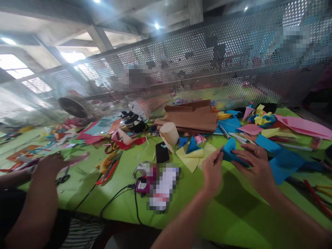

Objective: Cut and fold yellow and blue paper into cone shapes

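Observation:
Between my two hands, above the green table [186, 204], is a piece of blue paper [229, 149], bent or folded. My left hand [213, 169] pinches its left edge with thumb and fingertips. On the other side, my right hand [255, 166] grips the lower right part, its fingers partly spread along the paper. Yellow paper pieces [190, 159], one with a blue folded piece on top, lie just left of my left hand. More blue paper [286, 164] rests to the right, beside my right hand.
A co-worker's arms [45, 183] reach over the table at the left. Nearby lie an orange glue gun [106, 167], a black phone [162, 153], a blurred-out phone [164, 188] and black cables [114, 199]. Brown paper [192, 116] and a paper roll [169, 133] stand behind; pliers [317, 197] lie right.

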### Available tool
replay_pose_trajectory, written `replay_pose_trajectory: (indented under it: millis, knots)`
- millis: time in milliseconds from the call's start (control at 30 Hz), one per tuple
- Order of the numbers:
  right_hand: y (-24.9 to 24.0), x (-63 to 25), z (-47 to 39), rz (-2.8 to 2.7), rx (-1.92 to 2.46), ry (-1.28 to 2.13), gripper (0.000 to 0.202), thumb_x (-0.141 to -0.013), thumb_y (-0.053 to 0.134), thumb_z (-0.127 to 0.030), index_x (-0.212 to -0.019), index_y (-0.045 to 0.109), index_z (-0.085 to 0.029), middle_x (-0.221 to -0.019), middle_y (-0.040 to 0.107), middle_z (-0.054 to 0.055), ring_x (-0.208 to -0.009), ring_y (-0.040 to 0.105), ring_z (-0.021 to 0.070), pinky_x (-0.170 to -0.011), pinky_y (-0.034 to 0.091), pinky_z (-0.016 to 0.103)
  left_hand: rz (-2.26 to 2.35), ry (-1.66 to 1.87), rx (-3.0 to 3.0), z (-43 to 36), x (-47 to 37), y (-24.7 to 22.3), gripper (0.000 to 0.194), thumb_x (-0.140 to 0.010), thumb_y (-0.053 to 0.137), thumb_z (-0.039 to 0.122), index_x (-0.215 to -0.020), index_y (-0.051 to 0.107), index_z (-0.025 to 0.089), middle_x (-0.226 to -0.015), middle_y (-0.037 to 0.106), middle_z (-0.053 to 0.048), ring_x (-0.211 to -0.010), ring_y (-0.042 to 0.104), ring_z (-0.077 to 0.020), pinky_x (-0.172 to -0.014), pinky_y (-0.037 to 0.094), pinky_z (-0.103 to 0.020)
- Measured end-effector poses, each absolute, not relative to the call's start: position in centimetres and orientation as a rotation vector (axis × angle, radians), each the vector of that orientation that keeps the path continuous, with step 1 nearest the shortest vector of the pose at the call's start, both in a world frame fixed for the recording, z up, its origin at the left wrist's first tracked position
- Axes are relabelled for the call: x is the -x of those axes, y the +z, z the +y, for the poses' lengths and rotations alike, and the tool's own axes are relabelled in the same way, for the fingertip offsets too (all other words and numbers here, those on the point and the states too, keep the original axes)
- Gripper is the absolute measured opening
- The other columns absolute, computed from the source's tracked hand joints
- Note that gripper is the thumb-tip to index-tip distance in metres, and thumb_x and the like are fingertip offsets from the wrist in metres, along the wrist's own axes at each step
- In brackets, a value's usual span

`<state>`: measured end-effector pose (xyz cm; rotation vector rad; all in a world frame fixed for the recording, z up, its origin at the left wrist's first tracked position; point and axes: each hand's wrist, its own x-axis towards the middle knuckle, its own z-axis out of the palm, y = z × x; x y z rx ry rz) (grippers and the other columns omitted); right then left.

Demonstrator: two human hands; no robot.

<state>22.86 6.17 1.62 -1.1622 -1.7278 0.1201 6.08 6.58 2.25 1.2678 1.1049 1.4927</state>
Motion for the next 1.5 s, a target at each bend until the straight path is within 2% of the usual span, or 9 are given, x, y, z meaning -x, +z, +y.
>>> replay_pose_trajectory:
  millis: [67, 167, 467, 733, 933, 1133, 1500]
  knots:
    - [1.8, -22.8, 6.2, -1.794, 1.135, 0.041, 0.03, -0.093, 0.07, -0.041, -0.123, 0.07, -0.036, -0.125, 0.068, 0.008, -0.119, 0.062, 0.0337, -0.101, 0.05, 0.056, 1.133, 1.485, -1.337, 6.4, -6.1, 2.3, 0.029, -0.097, 0.063, 0.032, -0.117, 0.08, 0.018, -0.12, 0.078, -0.01, -0.109, 0.073, -0.0267, -0.103, 0.053, -0.041]
    - [2.1, -22.7, 6.1, -1.84, 1.099, 0.011, 0.032, -0.096, 0.067, -0.035, -0.127, 0.066, -0.035, -0.118, 0.074, 0.006, -0.112, 0.067, 0.0313, -0.096, 0.052, 0.052, 1.141, 1.483, -1.426, 6.3, -6.0, 2.2, 0.028, -0.097, 0.063, 0.031, -0.117, 0.08, 0.021, -0.12, 0.078, -0.009, -0.108, 0.074, -0.0266, -0.1, 0.055, -0.04]
    - [2.2, -22.8, 6.1, -1.795, 1.013, 0.025, 0.018, -0.095, 0.069, -0.025, -0.113, 0.069, -0.03, -0.104, 0.077, 0.003, -0.098, 0.07, 0.0259, -0.087, 0.054, 0.043, 1.087, 1.408, -1.557, 6.4, -6.2, 1.5, 0.028, -0.097, 0.061, 0.026, -0.118, 0.079, 0.021, -0.114, 0.08, -0.006, -0.098, 0.076, -0.0239, -0.089, 0.059, -0.035]
    - [1.9, -23.1, 6.2, -1.763, 1.048, 0.163, 0.008, -0.096, 0.068, -0.027, -0.103, 0.07, -0.031, -0.094, 0.075, 0.001, -0.091, 0.068, 0.025, -0.08, 0.054, 0.041, 1.058, 1.342, -1.604, 6.6, -6.2, 0.8, 0.03, -0.098, 0.058, 0.027, -0.12, 0.078, 0.021, -0.117, 0.079, -0.007, -0.104, 0.075, -0.0245, -0.095, 0.059, -0.037]
    - [2.3, -23.1, 6.0, -1.793, 1.04, 0.143, 0.015, -0.097, 0.066, -0.028, -0.111, 0.07, -0.032, -0.098, 0.076, 0.003, -0.093, 0.068, 0.0256, -0.081, 0.054, 0.043, 1.098, 1.327, -1.655, 6.5, -6.2, 1.0, 0.028, -0.097, 0.059, 0.023, -0.117, 0.079, 0.021, -0.112, 0.081, -0.005, -0.099, 0.075, -0.0226, -0.091, 0.058, -0.033]
    - [2.6, -23.2, 6.1, -1.804, 1.035, 0.037, 0.005, -0.095, 0.069, -0.027, -0.097, 0.072, -0.029, -0.088, 0.076, 0.002, -0.086, 0.068, 0.0242, -0.078, 0.052, 0.041, 1.166, 1.32, -1.734, 6.4, -6.1, 1.1, 0.028, -0.097, 0.058, 0.019, -0.115, 0.079, 0.022, -0.11, 0.081, -0.005, -0.097, 0.075, -0.0216, -0.09, 0.057, -0.031]
    - [2.0, -23.1, 5.9, -1.793, 1.06, -0.036, 0.01, -0.094, 0.071, -0.025, -0.104, 0.07, -0.029, -0.093, 0.076, 0.002, -0.089, 0.069, 0.0244, -0.08, 0.054, 0.041, 1.238, 1.261, -1.872, 6.1, -6.1, 1.3, 0.028, -0.097, 0.059, 0.018, -0.118, 0.077, 0.024, -0.111, 0.081, -0.005, -0.097, 0.076, -0.0232, -0.09, 0.058, -0.034]
